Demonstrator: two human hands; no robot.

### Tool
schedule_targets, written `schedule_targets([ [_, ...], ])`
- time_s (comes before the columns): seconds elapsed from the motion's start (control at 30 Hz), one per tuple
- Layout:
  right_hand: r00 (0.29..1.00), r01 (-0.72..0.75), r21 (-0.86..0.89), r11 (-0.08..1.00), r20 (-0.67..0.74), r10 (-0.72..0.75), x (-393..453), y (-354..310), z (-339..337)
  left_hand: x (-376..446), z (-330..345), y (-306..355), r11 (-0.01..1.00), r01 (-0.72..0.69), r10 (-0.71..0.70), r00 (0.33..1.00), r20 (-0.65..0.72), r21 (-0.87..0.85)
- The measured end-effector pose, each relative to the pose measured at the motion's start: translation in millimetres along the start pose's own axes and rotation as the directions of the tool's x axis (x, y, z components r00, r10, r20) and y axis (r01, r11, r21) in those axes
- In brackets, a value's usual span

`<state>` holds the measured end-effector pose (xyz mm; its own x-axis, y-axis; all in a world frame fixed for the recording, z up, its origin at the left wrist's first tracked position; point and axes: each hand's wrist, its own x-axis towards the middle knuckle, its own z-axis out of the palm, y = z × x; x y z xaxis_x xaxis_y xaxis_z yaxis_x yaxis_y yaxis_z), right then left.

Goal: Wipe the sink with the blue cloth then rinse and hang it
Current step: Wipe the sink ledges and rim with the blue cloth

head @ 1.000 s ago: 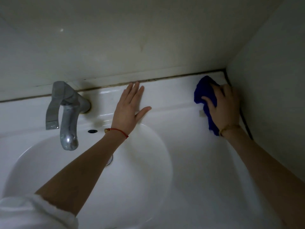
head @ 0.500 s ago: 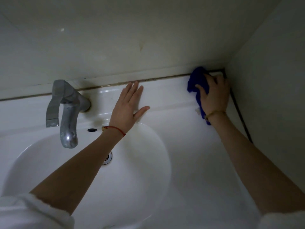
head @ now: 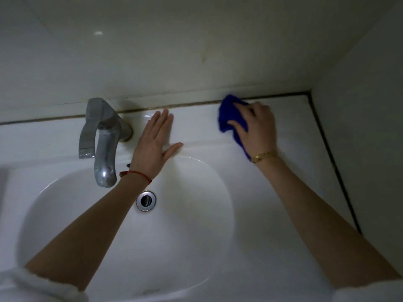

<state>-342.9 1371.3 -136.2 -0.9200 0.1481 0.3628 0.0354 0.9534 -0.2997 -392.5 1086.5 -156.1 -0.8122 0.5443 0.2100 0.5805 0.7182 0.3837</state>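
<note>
Wiping along the back ledge of the sink [head: 196,129] is the step in hand, and it seems best done with flat, steady pressure, running the blue cloth [head: 229,116] close against the dark seam [head: 192,103] where the ledge meets the wall, since grime looks to gather there. Overlapping strokes toward the tap [head: 104,136] would likely cover the strip between the hands.

The right hand [head: 257,129] lies over the bunched cloth near the sink's back right corner, fingers curled down onto it and thumb tucked along its near side, pressing it to the ledge. The left hand [head: 156,142] is spread wide and flat, palm down on the ledge just right of the tap, holding nothing, apparently as a brace. The basin and drain [head: 145,200] lie below, apart from both hands.
</note>
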Motion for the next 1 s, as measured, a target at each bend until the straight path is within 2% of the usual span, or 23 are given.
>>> schedule_targets([
  [0.07,0.978,-0.207,-0.025,0.978,-0.036,0.206,-1,-5,3,1,-1,-1,1.0,-0.003,0.002,1.0,-0.007,-0.024],
  [0.13,0.962,-0.268,-0.052,0.962,-0.058,0.265,-2,-28,11,1,-1,-1,1.0,-0.012,0.012,1.0,-0.009,-0.02],
  [0.3,0.998,0.037,0.01,0.999,0.046,-0.038,2,-75,28,0,-2,0,1.0,0.009,-0.009,0.999,0.031,-0.009],
  [0.47,0.969,0.198,0.047,0.979,0.14,-0.203,-16,-52,7,-1,-2,2,1.0,0.022,-0.022,0.998,0.058,0.003],
  [0.6,0.967,0.16,0.03,0.987,0.197,-0.163,-77,-20,-14,0,0,9,0.999,0.037,-0.036,0.999,0.032,-0.037],
  [0.7,0.968,0.069,-0.055,0.996,0.244,-0.054,-116,-3,-23,4,0,19,0.998,-0.048,0.049,0.998,0.027,-0.033],
  [0.8,0.974,-0.03,-0.086,0.996,0.221,0.049,-115,-20,-17,7,5,30,0.996,-0.08,0.082,0.996,0.039,-0.048],
  [0.9,0.968,0.031,-0.116,0.993,0.25,-0.001,-102,-54,-1,6,12,37,0.998,-0.055,0.057,0.997,0.058,-0.025],
  [1.0,0.959,0.12,-0.098,0.988,0.267,-0.09,-100,-49,-2,6,11,34,0.998,-0.063,0.065,0.996,0.06,-0.029],
])
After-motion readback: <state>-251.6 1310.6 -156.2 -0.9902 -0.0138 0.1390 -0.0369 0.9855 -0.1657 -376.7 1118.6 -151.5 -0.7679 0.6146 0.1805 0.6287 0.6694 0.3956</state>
